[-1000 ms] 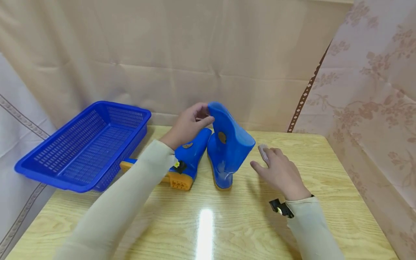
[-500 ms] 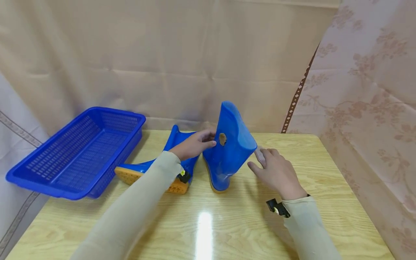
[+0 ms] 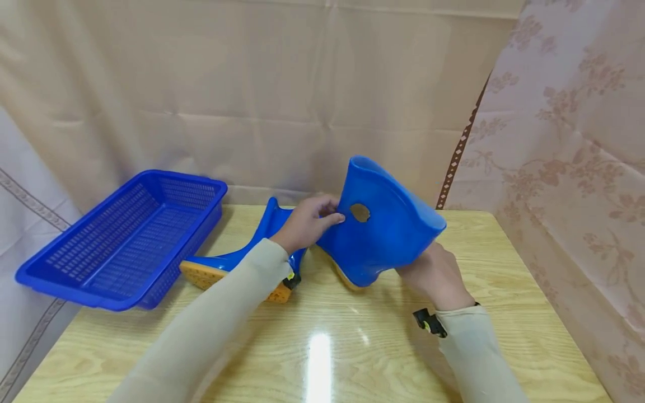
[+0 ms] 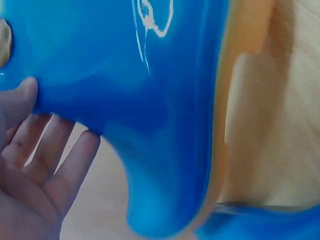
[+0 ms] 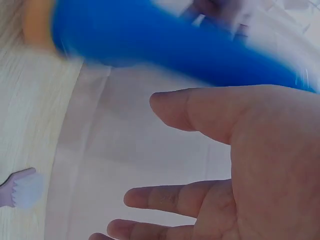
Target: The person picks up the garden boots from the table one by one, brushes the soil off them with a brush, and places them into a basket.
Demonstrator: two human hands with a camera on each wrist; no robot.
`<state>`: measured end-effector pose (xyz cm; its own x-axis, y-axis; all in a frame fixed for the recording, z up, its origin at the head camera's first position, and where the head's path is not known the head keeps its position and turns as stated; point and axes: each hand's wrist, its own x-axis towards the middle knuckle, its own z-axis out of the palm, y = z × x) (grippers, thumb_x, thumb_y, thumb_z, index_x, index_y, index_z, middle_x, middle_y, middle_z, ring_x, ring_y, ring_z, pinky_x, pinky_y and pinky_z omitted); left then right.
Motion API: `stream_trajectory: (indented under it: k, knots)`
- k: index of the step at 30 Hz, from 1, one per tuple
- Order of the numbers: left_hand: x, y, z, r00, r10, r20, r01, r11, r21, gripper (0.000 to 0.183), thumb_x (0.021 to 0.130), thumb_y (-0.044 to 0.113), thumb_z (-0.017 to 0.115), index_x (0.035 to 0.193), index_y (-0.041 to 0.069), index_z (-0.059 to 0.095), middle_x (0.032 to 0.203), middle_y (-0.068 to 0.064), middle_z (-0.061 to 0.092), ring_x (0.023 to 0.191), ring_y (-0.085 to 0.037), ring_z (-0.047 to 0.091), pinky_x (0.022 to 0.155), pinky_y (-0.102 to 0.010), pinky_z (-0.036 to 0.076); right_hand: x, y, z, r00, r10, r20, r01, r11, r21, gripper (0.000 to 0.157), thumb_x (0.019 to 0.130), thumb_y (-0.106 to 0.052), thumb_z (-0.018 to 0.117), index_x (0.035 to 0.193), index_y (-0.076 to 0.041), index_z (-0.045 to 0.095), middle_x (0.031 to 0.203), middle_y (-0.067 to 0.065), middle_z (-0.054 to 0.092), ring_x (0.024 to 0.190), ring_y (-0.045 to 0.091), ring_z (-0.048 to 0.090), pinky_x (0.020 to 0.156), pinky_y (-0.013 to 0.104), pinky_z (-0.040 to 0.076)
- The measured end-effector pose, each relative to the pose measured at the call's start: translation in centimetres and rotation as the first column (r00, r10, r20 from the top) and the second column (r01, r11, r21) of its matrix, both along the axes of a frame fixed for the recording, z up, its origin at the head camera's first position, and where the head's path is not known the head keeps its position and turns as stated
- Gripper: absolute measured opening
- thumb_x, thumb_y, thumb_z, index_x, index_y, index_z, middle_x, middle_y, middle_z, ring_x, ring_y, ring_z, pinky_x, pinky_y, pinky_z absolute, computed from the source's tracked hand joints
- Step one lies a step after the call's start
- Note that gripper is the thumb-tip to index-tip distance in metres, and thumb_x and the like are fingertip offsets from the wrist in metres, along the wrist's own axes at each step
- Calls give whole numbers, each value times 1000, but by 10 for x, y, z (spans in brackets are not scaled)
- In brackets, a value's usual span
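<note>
In the head view we see a boot (image 3: 393,224), blue, tilted above the desk (image 3: 383,352); we cannot tell whether its sole touches the wood. Its shaft's long axis runs from lower left to upper right, the mouth facing up and right; the foot runs away and leftward, its toe hidden. The left hand (image 3: 312,221) pinches the shaft's left edge beside a tan oval spot (image 3: 360,212), hole or patch we cannot say. The right hand (image 3: 435,274) has its fingers concealed behind the shaft. A second boot (image 3: 270,226) lies left of the first, partly covered by the left sleeve (image 3: 206,324), near a basket (image 3: 181,260).

In the left wrist view we find the thumb on the boot's near face and fingertips at its edge; the toe points downward, the sole runs along the right, and the upper part is cut off.

In the right wrist view we see the boot blurred and cropped. The right hand is spread, thumb just beside the shaft, grasping nothing visible. A brush (image 5: 25,190) is cut by the left border.
</note>
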<state>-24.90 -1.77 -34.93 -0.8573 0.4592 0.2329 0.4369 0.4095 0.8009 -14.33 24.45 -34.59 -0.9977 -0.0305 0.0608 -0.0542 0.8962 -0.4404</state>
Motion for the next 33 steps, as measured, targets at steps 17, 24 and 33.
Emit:
stream_trajectory:
  k: [17, 24, 33]
  knots:
    - [25, -41, 24, 930, 290, -225, -317, 943, -96, 18, 102, 25, 69, 113, 11, 65, 102, -2, 69, 93, -19, 65, 84, -40, 58, -15, 7, -18, 986, 13, 168, -42, 984, 173, 75, 103, -47, 56, 148, 12, 43, 135, 36, 55, 115, 51, 59, 88, 64, 52]
    - [24, -47, 3, 935, 309, -172, -335, 930, -152, 17, 103, 27, 67, 114, 15, 62, 100, 0, 66, 92, -19, 63, 80, -40, 56, -27, 32, -34, 965, -33, 258, -11, 986, 166, 78, 101, -47, 59, 146, 14, 43, 127, 34, 61, 105, 43, 63, 83, 59, 54]
    - [25, -56, 3, 952, 292, -90, -304, 931, -203, 24, 102, 30, 69, 116, 14, 58, 112, -4, 67, 102, -24, 65, 89, -45, 57, -44, 45, -39, 933, -50, 356, 3, 991, 132, 45, 100, -39, 64, 110, 5, 64, 81, 11, 71, 76, 23, 61, 74, 49, 53]
